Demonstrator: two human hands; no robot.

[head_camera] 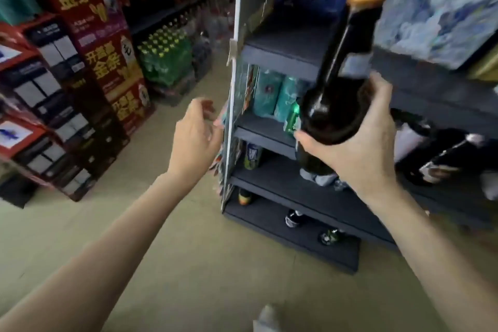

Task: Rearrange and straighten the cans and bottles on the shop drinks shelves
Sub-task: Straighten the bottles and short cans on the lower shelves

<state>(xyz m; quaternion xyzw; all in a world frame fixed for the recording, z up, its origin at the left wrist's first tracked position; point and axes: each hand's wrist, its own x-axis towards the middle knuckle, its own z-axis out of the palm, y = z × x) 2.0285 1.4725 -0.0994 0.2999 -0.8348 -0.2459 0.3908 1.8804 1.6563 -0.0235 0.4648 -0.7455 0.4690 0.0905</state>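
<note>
My right hand (pixel 358 148) grips the lower body of a dark brown glass bottle (pixel 339 83) with a copper cap, held upright and slightly tilted in front of the dark shelf unit (pixel 272 135). My left hand (pixel 194 140) hangs in the air just left of the shelf's white side panel, fingers loosely curled, holding nothing. Teal cans (pixel 272 97) stand on the second shelf. A yellow-green can (pixel 252 156) stands on the shelf below. Small bottles (pixel 293 217) stand on the lowest shelves.
Red and dark drink cartons (pixel 89 67) are stacked high on the left. Shrink-wrapped green bottles (pixel 167 59) sit on the floor behind them. A blue and white carton (pixel 442 16) fills the upper right shelf. Bare floor (pixel 167 250) lies below my arms.
</note>
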